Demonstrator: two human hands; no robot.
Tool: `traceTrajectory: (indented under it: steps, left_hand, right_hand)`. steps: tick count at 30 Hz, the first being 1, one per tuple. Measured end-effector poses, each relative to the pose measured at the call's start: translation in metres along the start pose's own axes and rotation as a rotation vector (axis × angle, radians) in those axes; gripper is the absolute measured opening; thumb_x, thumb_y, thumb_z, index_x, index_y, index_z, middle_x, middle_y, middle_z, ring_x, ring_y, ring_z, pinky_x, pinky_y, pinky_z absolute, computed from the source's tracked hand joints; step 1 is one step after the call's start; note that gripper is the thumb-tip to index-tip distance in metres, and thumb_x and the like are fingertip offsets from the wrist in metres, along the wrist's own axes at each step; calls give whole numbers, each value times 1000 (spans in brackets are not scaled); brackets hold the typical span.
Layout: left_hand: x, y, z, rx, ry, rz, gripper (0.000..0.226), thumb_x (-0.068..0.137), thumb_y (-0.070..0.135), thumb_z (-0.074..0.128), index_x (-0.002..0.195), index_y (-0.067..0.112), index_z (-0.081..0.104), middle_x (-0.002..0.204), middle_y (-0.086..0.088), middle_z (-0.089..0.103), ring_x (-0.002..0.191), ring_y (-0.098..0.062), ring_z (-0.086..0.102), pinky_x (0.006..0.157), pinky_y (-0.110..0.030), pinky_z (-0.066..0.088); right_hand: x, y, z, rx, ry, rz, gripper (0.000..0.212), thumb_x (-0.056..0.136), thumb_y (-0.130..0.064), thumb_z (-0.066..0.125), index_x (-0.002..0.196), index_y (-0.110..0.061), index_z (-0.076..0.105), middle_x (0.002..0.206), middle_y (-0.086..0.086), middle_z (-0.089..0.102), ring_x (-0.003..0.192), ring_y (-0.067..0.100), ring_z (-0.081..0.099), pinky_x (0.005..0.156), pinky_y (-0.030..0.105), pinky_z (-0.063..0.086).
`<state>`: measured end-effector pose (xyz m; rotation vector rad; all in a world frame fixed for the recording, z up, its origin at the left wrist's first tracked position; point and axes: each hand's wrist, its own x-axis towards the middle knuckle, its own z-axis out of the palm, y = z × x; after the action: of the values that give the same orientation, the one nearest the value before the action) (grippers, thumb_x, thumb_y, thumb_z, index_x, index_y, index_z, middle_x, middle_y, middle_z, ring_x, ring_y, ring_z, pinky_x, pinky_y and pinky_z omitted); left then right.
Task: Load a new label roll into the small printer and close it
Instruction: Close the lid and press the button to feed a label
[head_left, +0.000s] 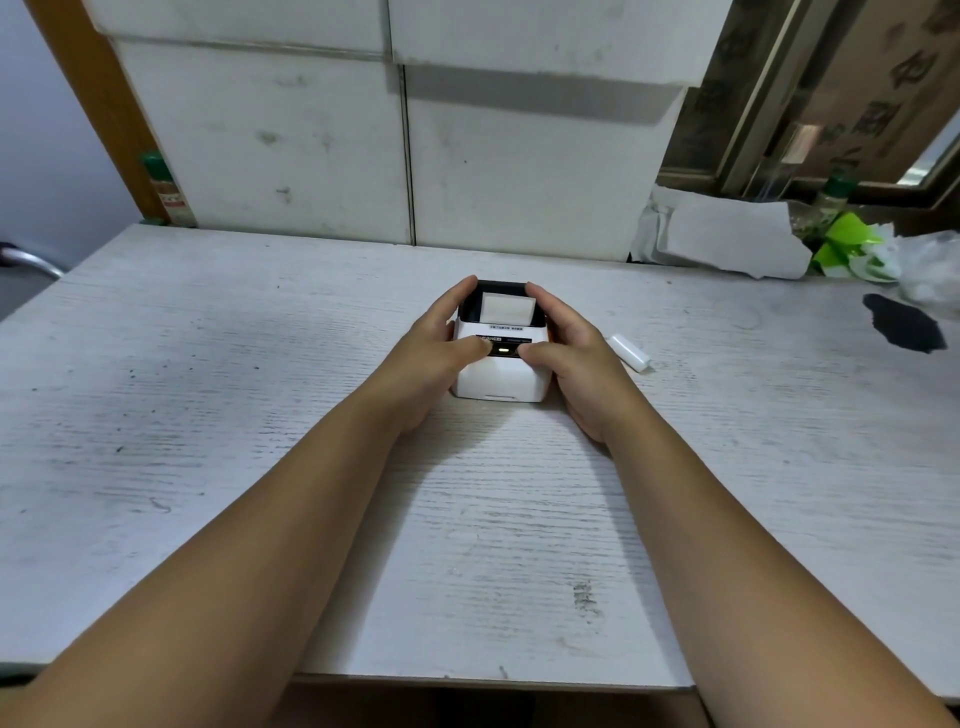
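A small white printer stands in the middle of the white wooden table. Its dark lid is raised at the back, and a white label sheet shows inside the compartment. A lit button glows on its black front strip. My left hand grips the printer's left side, thumb on the strip, fingers up by the lid. My right hand holds the right side the same way. A small white roll lies on the table just right of my right hand.
White foam boxes are stacked along the back edge. Crumpled white paper, a green bag and clear plastic sit at the back right. A dark patch marks the table at right. The table's front edge is near me.
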<state>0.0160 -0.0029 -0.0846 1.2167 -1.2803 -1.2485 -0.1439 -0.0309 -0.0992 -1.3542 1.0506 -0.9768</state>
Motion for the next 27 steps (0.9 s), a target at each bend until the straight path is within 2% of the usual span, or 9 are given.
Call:
traceTrajectory:
  steps: [4,6,8,13,19,23,25,27]
  left_hand:
    - [0,2,-1,-22,-4,-25,73,75,9,59,140,31,37,118,9,58,110,-17,60,101,-42,44]
    - [0,1,-1,-5,-2,-19,71,79,6,58,141,31,36,121,6,58,114,-20,58,102,-45,43]
    - [1,0,-1,8,1,-11,68,83,4,56,142,32,35,122,5,59,111,-20,59,100,-44,44]
    - [-1,1,1,23,-12,17,60,89,0,48,134,38,39,114,10,62,105,-15,60,88,-30,46]
    - [-1,1,2,53,-1,23,55,85,5,51,101,58,50,107,17,65,102,-16,62,94,-43,45]
    - [-1,1,2,45,3,25,54,82,9,55,116,51,47,114,14,63,107,-17,62,98,-52,43]
    - [-1,0,2,30,3,21,58,87,5,54,131,41,43,119,11,61,108,-16,61,98,-50,43]
    - [-1,0,2,27,5,14,61,87,5,54,139,34,38,119,10,61,108,-17,60,96,-48,44]
  right_hand:
    - [-2,-1,1,14,-1,0,74,71,-9,56,141,-31,46,137,-4,57,121,19,59,101,40,50]
    - [-2,-1,1,21,2,2,74,71,-8,56,140,-31,47,137,-4,57,121,19,59,101,40,50]
    - [-2,-1,1,21,8,5,73,71,-8,56,139,-32,48,136,-4,58,121,19,59,103,43,48]
    - [-1,-1,0,10,19,13,73,70,-10,59,139,-33,48,133,-5,61,120,18,60,106,45,45]
    - [-2,-2,1,5,22,1,71,73,-10,60,140,-32,47,133,-4,61,119,17,61,103,42,48]
    - [-2,-1,0,12,16,-13,66,84,-2,59,141,-30,46,134,-3,60,117,17,62,97,37,52]
    - [-2,-2,-1,4,9,-14,65,86,0,58,142,-30,44,134,-3,59,117,17,62,94,35,53]
    - [-3,-4,0,9,9,-3,66,86,1,57,142,-32,44,133,-4,60,114,17,63,92,37,54]
